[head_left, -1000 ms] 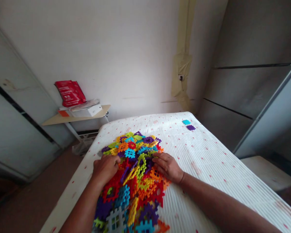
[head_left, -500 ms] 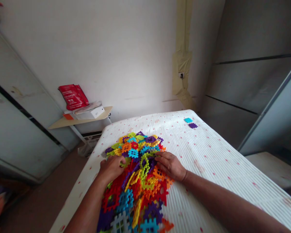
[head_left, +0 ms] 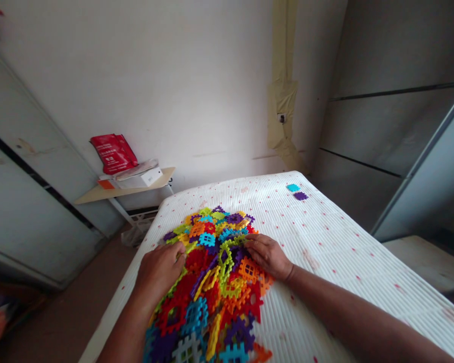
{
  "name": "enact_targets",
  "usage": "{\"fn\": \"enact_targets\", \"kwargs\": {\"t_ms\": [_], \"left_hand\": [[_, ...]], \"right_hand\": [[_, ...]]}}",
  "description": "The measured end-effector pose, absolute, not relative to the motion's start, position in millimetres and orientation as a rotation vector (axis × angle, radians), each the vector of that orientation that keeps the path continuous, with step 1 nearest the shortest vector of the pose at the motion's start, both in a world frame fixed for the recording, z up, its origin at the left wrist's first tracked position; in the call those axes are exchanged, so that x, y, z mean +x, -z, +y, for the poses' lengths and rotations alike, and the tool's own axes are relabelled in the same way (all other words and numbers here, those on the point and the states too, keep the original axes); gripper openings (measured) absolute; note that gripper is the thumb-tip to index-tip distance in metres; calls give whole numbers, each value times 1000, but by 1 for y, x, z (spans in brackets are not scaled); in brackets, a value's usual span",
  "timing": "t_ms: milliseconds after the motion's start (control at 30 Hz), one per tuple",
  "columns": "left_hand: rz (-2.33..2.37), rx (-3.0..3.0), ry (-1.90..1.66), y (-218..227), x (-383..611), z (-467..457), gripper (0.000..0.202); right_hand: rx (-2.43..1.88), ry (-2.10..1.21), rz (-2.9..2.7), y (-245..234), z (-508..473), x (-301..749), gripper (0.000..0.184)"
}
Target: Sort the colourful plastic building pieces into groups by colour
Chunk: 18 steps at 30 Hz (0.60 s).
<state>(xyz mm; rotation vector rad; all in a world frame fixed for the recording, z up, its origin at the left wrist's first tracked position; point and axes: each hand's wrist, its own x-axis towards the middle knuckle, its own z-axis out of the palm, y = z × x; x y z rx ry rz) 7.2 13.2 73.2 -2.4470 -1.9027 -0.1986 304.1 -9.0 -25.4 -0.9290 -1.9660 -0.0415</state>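
A long heap of colourful plastic interlocking building pieces (head_left: 207, 239), window-shaped or solid with notched edges, lies on the white dotted bed cover (head_left: 325, 282). At the heap's left side is my left hand (head_left: 162, 267), its fingers curled in against the palm. Lime pieces show beside and below that hand; what its fingers hold, if anything, is hidden. My right hand (head_left: 267, 256) rests on the heap's right edge, fingers stretched over purple and lime pieces, the tips touching them. Apart from the heap, a turquoise piece (head_left: 293, 187) and a purple piece (head_left: 300, 196) lie flat at the far right.
A small side table (head_left: 166, 176) at the back left carries a white box (head_left: 147, 177) and a red packet (head_left: 115, 154). Behind the bed is a wall with a taped socket (head_left: 282, 118). Grey cabinet panels (head_left: 366, 131) stand to the right.
My left hand has drawn back left and towards me from the heap's middle, baring red pieces there. My right hand has barely shifted. The two loose pieces lie as before.
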Motion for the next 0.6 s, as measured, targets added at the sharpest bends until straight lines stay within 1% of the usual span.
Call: {"fn": "enact_targets", "kwargs": {"t_ms": [67,100,233,267,333,433,500,567,600], "left_hand": [[-2030,-2458,440,-79,8,3,19],[-2104,-2481,625,-79,11,-2,21],[-2417,-2544,1615,-66,36,-18,33],[-2487,-2506,1762,-61,44,-21,35],[-2566,-2518,1888,-54,59,-25,35],[-2572,-2585,1883,-53,74,-29,31],[-2494,-2640,1852,-58,80,-31,29],[-2394,-2732,1812,-62,84,-34,28],[-2357,-2782,1784,-63,86,-35,27]], "right_hand": [[-918,-26,-1918,21,-9,306,20],[-904,-56,-1893,19,-9,306,20],[-856,-126,-1818,1,-17,303,20],[-846,-134,-1826,-5,-21,302,21],[-818,-139,-1881,-16,-30,297,28],[-791,-93,-2007,-29,-41,289,47],[-817,-36,-2080,-34,-45,283,58],[-867,18,-2139,-37,-47,278,63],[-890,34,-2163,-38,-47,277,62]]}}
